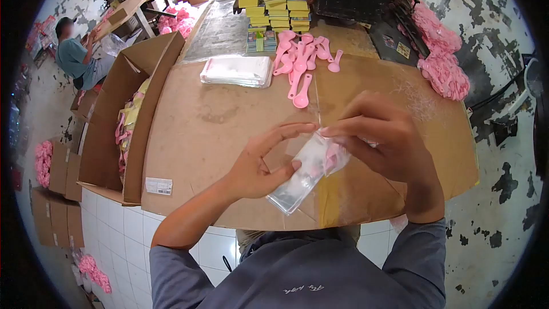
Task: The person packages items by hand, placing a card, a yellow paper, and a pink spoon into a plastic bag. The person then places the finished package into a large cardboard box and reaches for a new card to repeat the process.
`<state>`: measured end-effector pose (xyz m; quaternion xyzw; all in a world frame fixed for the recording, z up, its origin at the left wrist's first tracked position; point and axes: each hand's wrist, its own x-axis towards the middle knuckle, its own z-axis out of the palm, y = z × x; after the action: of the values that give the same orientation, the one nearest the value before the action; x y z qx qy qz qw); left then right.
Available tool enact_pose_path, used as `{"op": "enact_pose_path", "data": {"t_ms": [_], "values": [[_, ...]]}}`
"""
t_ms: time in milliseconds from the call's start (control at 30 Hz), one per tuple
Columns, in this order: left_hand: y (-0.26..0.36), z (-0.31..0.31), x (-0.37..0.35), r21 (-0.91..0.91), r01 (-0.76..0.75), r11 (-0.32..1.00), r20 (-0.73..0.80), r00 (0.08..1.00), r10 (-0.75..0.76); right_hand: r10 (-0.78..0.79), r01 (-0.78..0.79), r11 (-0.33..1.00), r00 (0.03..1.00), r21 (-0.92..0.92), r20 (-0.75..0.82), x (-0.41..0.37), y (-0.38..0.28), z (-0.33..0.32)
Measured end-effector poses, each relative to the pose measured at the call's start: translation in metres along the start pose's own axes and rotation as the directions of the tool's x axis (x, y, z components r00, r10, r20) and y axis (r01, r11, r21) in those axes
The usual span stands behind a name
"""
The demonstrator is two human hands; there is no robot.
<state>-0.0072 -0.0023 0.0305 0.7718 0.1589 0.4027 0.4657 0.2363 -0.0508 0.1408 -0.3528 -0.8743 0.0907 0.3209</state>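
Over the near middle of the cardboard-covered table, my left hand [251,163] grips a clear plastic bag [297,187] between its thumb and stretched fingers. My right hand [386,137] pinches the upper edge of the same bag from the other side, its fingers bent. Something pink [331,157] shows through the plastic beside the right fingers; its shape is partly hidden. Past my hands lies a loose pile of pink measuring spoons [300,68]. Left of the spoons sits a stack of flat clear bags [235,71].
Stacks of small yellow-edged packs [280,8] rise behind the spoons. A deep cardboard box [132,137] holding pink and yellow items borders the table's left side. Bundles of pink pieces [443,74] hang at the right. Another person [80,57] sits at a far-left bench.
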Motion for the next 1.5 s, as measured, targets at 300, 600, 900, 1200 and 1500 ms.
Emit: {"op": "enact_pose_path", "data": {"t_ms": [300,600,900,1200,1500], "values": [[0.02,0.021,0.002,-0.098,0.104,0.99,-0.072,0.991,-0.111,0.174,-0.16,0.971,0.982,0.176,-0.067,-0.004,0.001,0.018],[0.016,0.019,0.004,-0.057,0.281,0.958,-0.107,0.952,-0.286,-0.151,0.047,0.934,0.95,-0.354,-0.272,-0.007,0.019,0.048],[0.017,0.023,0.0,0.366,0.261,0.893,-0.096,0.965,-0.243,-0.227,0.129,0.718,0.972,-0.684,-0.054,-0.007,0.016,0.07],[-0.008,0.011,-0.007,-0.092,0.376,0.922,-0.127,0.914,-0.385,0.481,-0.487,0.54,0.848,0.687,0.224,-0.059,0.074,-0.035],[-0.017,0.011,-0.001,-0.267,0.387,0.882,-0.151,0.888,-0.435,0.291,-0.436,0.216,0.883,-0.874,-0.368,-0.204,0.209,-0.064]]}}
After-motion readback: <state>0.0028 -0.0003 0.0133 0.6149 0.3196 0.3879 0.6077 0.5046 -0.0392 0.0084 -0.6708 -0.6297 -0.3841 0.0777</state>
